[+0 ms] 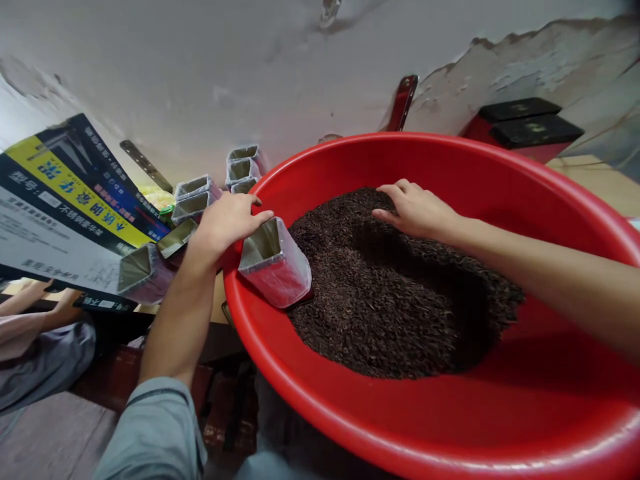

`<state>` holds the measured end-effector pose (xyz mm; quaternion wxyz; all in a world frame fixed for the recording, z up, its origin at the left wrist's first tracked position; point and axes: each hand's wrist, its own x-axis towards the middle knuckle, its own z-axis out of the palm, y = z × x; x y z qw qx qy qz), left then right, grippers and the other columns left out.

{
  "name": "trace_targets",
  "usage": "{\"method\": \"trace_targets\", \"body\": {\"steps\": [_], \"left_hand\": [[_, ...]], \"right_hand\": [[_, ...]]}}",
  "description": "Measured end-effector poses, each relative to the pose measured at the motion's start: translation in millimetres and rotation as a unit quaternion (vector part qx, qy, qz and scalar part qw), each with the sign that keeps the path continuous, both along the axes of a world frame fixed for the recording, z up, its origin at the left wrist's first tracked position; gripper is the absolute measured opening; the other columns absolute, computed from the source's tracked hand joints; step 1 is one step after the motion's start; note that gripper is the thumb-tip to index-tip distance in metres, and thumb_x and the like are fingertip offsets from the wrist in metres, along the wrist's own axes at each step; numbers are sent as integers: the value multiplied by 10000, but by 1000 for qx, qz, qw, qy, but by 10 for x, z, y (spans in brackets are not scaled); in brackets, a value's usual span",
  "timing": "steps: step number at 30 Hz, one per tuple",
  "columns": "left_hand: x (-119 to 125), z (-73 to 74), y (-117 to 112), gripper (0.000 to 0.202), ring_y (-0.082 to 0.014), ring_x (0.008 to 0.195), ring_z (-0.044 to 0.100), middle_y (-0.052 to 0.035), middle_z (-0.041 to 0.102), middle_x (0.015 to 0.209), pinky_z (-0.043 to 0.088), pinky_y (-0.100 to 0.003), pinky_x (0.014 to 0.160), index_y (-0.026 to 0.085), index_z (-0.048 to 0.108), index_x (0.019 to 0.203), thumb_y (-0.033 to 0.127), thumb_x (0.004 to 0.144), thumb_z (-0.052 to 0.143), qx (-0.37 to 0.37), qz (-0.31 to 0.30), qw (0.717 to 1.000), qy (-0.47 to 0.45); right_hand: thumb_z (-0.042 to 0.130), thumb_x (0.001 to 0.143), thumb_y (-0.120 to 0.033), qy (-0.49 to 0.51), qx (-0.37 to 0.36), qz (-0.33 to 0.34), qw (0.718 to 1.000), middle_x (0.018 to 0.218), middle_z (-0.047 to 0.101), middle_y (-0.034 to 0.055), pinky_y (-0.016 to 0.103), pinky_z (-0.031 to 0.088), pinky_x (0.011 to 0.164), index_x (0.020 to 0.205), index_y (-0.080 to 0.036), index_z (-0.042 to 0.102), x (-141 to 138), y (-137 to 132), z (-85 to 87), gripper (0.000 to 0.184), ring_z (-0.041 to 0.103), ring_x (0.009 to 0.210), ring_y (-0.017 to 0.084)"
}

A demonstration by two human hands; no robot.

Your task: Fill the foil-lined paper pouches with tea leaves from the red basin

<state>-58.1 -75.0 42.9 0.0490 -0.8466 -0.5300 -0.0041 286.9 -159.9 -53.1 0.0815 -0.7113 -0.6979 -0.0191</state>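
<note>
My left hand (229, 219) is over the near-left rim of a big red plastic basin (565, 393), thumb and fingers apart. Just under its thumb, an open-topped red box with a clear plastic sleeve and a silvery inside (280, 267) stands tilted inside the basin; whether the thumb touches it I cannot tell. Above a heap of dark dried leaves that look like loose black tea (380, 300), my right hand (415, 210) is open, its fingers loosely stretched, with nothing seen in it. The heap covers the middle of the basin.
Several similar open boxes (243, 167) stand left of the basin. A printed cardboard carton (75, 207) leans there, with another person's arm (30, 300) below it. Dark-lidded red boxes (530, 123) sit behind the basin at right, near a stained wall (250, 73).
</note>
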Motion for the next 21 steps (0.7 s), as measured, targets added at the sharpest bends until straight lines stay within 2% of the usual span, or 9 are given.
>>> {"method": "trace_targets", "body": {"steps": [2,4,7,9,11,14,18,21], "left_hand": [[15,17,121,474,-294,1175,699,-137,740,1285,511,-410,1073,150,675,1369,351,945,611,-43,-43,998,30],[31,-8,256,555,-250,1246,667,-114,697,1379,483,-352,1102,154,607,1444,249,898,626,-128,-106,985,42],[72,-109,389,561,-204,1236,665,-72,697,1387,487,-284,1068,175,624,1415,179,853,626,-215,-162,962,44],[117,-195,401,488,-185,1170,692,-64,737,1309,496,-259,1029,169,693,1310,110,838,586,-214,-180,958,59],[167,-271,374,461,-171,1105,713,-56,770,1227,507,-237,979,171,742,1213,45,813,550,-199,-194,957,80],[239,-306,335,474,-173,1069,723,-50,791,1162,518,-241,937,187,772,1161,9,796,529,-174,-214,954,116],[371,-131,347,483,-182,1093,717,-28,792,1156,508,-297,1006,246,795,1135,10,809,529,-163,-265,937,161],[564,39,328,347,-253,1129,708,-61,783,1046,484,-402,1049,231,820,1023,59,838,583,-112,-249,948,164]], "right_hand": [[421,1035,-556,-29,-63,-38,997,1465,498,294,621,472,1013,1562,-111,415,207,80,-184,690,515,1318,449],[388,1031,-609,-30,-115,-73,990,1508,459,311,697,430,1013,1582,-135,406,324,124,-305,728,476,1346,493],[351,1015,-683,21,-176,-137,975,1605,361,313,773,333,1049,1620,-193,385,357,143,-343,779,383,1421,540],[340,1013,-699,56,-206,-178,961,1676,250,299,772,264,1094,1654,-216,330,336,132,-311,803,278,1491,554],[334,1025,-683,75,-228,-217,946,1716,145,284,713,230,1147,1676,-206,267,319,111,-277,809,193,1537,548],[325,1048,-642,82,-251,-248,932,1727,56,285,602,229,1190,1687,-173,189,333,89,-272,804,190,1545,544],[294,1067,-612,70,-268,-228,933,1703,32,340,558,270,1162,1685,-136,149,398,114,-344,793,261,1525,531],[282,1060,-642,50,-266,-233,934,1705,50,330,577,271,1147,1688,-180,155,448,152,-410,790,274,1513,544]]}}
